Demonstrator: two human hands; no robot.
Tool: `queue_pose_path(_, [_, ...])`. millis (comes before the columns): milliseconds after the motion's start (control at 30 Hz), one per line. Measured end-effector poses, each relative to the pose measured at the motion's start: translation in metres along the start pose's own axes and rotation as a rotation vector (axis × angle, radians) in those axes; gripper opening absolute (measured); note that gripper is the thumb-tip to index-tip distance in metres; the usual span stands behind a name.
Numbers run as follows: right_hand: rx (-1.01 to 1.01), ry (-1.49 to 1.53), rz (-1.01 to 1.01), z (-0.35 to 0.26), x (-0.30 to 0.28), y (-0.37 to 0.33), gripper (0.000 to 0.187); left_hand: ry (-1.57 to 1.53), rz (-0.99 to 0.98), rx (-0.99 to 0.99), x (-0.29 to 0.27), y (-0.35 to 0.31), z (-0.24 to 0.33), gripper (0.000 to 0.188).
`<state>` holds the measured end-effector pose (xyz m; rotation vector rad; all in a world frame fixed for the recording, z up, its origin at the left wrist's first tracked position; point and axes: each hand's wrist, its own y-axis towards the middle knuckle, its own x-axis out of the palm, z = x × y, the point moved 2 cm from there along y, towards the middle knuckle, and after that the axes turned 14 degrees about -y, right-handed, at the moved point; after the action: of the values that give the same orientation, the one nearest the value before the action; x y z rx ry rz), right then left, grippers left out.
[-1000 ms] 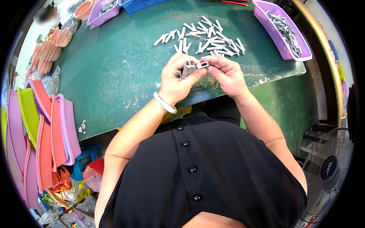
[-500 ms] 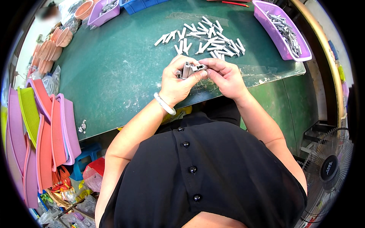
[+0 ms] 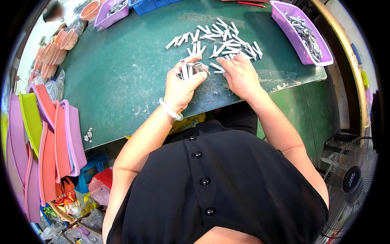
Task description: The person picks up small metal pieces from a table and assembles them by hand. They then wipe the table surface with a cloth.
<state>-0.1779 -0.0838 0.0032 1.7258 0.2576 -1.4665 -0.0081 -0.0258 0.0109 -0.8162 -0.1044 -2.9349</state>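
Observation:
My left hand (image 3: 180, 83), with a pale bracelet at the wrist, is closed around several small grey tubular parts (image 3: 187, 70), the thumb lying across them. To its right, my right hand (image 3: 243, 77) is palm down with its fingers curled. A grey forked part (image 3: 216, 66) pokes out to the left from under those fingertips, its other end hidden by them. Just beyond both hands lies a loose pile of similar grey forked parts (image 3: 227, 45) on the green tabletop (image 3: 118, 81).
A purple basket (image 3: 280, 24) of grey parts stands at the far right. Another purple basket (image 3: 98, 18) and a blue crate (image 3: 152, 7) are at the far left. Stacked colored baskets (image 3: 48, 142) stand left of the table. A fan (image 3: 350, 179) is at lower right.
My hands, together over one grey part before, have come apart. My left hand has shifted slightly left with its parts; my right hand has let go there and now reaches the pile's near edge.

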Motion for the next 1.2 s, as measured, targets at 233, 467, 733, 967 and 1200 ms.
queue_pose_path(233, [0.074,0.530,-0.027,-0.003,-0.020,0.006,0.050,0.210,-0.067,-0.006,-0.009,0.005,-0.005,0.025])
queue_pose_path(467, [-0.094,0.577,0.164,-0.015,-0.042,0.012,0.057,0.604,-0.208,0.164,0.005,0.004,0.004,0.024])
queue_pose_path(733, [-0.156,0.660,0.291,-0.019,-0.049,0.010,0.060,0.642,-0.347,0.484,0.004,0.000,0.006,0.039])
queue_pose_path(967, [-0.182,0.640,0.349,-0.023,-0.054,0.014,0.060,0.513,-0.385,0.409,0.000,0.002,0.004,0.037])
queue_pose_path(1200, [-0.305,0.506,0.444,-0.030,-0.056,0.020,0.060,0.408,-0.360,0.304,-0.008,0.001,0.003,0.042])
